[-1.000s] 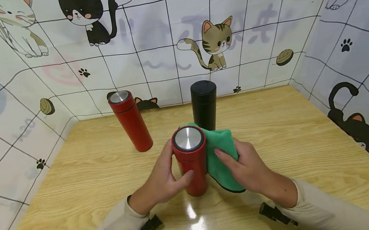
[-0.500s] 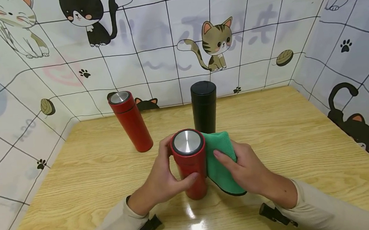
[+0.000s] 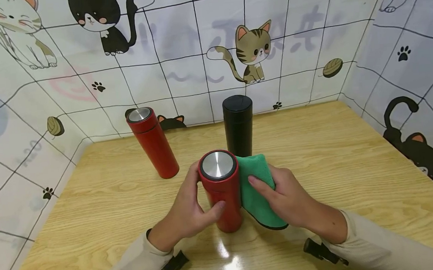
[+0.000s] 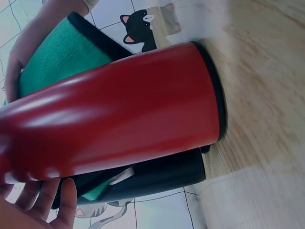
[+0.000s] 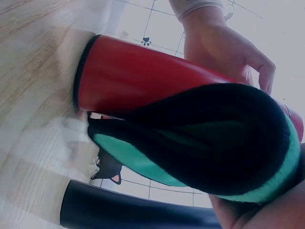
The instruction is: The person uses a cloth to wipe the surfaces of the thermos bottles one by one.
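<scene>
A red vacuum flask point(image 3: 228, 193) with a silver-topped lid is in front of me, its lid tipped toward the head camera. My left hand point(image 3: 188, 211) grips it from the left, thumb across the near side and fingers around the back. On its right side lies a folded green cloth point(image 3: 259, 203) with a dark border, held in my right hand point(image 3: 291, 194) with the thumb on top. The right wrist view shows the cloth point(image 5: 281, 176) looped beside the flask point(image 5: 138, 76). Whether the flask's base point(image 4: 209, 90) touches the table cannot be told.
A second red flask point(image 3: 154, 148) stands at the back left of the wooden table point(image 3: 329, 156). Directly behind the cloth stands a black flask point(image 3: 238, 127). Cat-patterned wall covering point(image 3: 182, 40) rises along the table's back and sides.
The held flask has shifted slightly left after dipping a little toward me. The cloth's far fold, seen behind the lid one second ago, is now hidden. Both hands keep their holds.
</scene>
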Motion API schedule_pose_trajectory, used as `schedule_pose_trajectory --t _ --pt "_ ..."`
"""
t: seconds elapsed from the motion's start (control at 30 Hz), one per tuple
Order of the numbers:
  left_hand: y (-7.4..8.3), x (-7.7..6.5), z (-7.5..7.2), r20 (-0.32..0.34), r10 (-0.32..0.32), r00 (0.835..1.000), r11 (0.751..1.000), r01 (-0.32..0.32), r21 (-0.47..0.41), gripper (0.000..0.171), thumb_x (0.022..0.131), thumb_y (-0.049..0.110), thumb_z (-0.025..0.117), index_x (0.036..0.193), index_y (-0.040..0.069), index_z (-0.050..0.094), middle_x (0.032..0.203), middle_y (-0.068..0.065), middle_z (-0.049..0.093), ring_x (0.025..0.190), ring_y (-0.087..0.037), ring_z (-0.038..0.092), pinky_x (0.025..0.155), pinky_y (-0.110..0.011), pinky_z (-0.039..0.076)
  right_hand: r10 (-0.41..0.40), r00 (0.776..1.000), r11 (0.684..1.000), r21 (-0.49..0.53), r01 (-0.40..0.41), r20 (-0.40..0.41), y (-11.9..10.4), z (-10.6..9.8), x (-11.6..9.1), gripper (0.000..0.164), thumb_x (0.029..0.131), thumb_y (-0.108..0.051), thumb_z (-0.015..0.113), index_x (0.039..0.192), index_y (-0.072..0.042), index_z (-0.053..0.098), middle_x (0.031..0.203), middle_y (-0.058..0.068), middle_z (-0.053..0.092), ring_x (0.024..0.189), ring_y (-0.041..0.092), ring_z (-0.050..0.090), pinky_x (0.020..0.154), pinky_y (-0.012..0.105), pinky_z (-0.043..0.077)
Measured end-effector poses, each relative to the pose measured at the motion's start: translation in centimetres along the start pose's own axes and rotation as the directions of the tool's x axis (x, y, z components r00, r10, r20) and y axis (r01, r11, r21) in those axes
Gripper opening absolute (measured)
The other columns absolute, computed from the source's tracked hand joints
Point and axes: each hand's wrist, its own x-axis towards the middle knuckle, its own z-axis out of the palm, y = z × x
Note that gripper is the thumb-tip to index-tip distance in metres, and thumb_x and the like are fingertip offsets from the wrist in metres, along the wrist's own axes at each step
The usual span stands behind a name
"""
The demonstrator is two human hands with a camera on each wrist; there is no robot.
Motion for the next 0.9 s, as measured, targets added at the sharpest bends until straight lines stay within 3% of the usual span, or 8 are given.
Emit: schedule_pose_trajectory --t 0.1,0.3,0.53,0.7,0.8,0.9 --pt "-0.03 0.02 -0.03 -0.005 0.005 1.0 1.0 -0.005 -0.002 0.074 0.08 0.025 0.067 0.146 0.014 0.036 0.136 -0.004 0.054 0.125 -0.02 0.052 0.104 -0.04 0.05 0.022 0.999 1.0 -0.018 -0.022 0.023 -0.08 0.03 0.12 0.033 0.104 -0.016 0.052 0.135 -0.004 0.055 0.124 0.01 0.07 0.105 0.018 0.071 0.086 0.03 0.06" --pt "0.07 0.12 -0.01 0.004 0.004 1.0 1.0 -0.004 -0.027 0.077 0.082 0.024 0.064 0.15 0.014 0.03 0.141 -0.005 0.051 0.131 -0.021 0.049 0.109 -0.041 0.046 -0.032 0.998 0.999 0.018 0.033 -0.055 -0.3 -0.1 0.07 0.032 0.103 -0.009 0.051 0.133 0.0 0.057 0.124 0.015 0.069 0.106 0.025 0.071 0.086 0.037 0.061" --pt "0.23 -0.03 -0.18 0.022 -0.021 1.0 0.998 0.022 -0.055 0.077 0.088 0.029 0.064 0.153 0.015 0.025 0.145 -0.007 0.049 0.132 -0.023 0.048 0.11 -0.044 0.044 0.064 0.998 0.998 -0.003 -0.064 0.029 -0.1 0.14 0.24 0.035 0.105 -0.019 0.051 0.137 -0.004 0.053 0.127 0.012 0.068 0.108 0.022 0.071 0.087 0.035 0.06" --pt "0.32 0.04 -0.06 0.033 -0.082 0.996 0.994 0.084 -0.069 0.086 0.086 0.036 0.077 0.153 0.021 0.026 0.144 -0.002 0.05 0.133 -0.021 0.048 0.108 -0.043 0.047 0.014 1.0 1.0 0.009 -0.014 -0.01 -0.1 -0.01 0.04 0.034 0.105 -0.015 0.049 0.136 -0.002 0.053 0.126 0.013 0.068 0.107 0.024 0.071 0.086 0.034 0.061" --pt "0.27 0.14 -0.01 0.028 -0.081 0.996 0.994 0.083 -0.07 0.084 0.086 0.04 0.077 0.153 0.02 0.029 0.143 -0.002 0.051 0.132 -0.021 0.048 0.107 -0.043 0.048 -0.011 1.0 0.999 0.035 0.012 -0.022 -0.09 -0.11 0.0 0.034 0.104 -0.011 0.049 0.136 0.0 0.053 0.126 0.014 0.068 0.107 0.025 0.071 0.086 0.034 0.06" --pt "0.25 0.18 -0.03 0.019 -0.063 0.998 0.996 0.064 -0.061 0.077 0.089 0.041 0.073 0.15 0.019 0.033 0.141 -0.002 0.052 0.132 -0.02 0.048 0.106 -0.042 0.049 0.018 1.0 0.999 0.029 -0.018 0.017 0.0 -0.07 0.11 0.034 0.105 -0.014 0.05 0.137 -0.003 0.052 0.127 0.012 0.068 0.108 0.021 0.07 0.088 0.033 0.06"
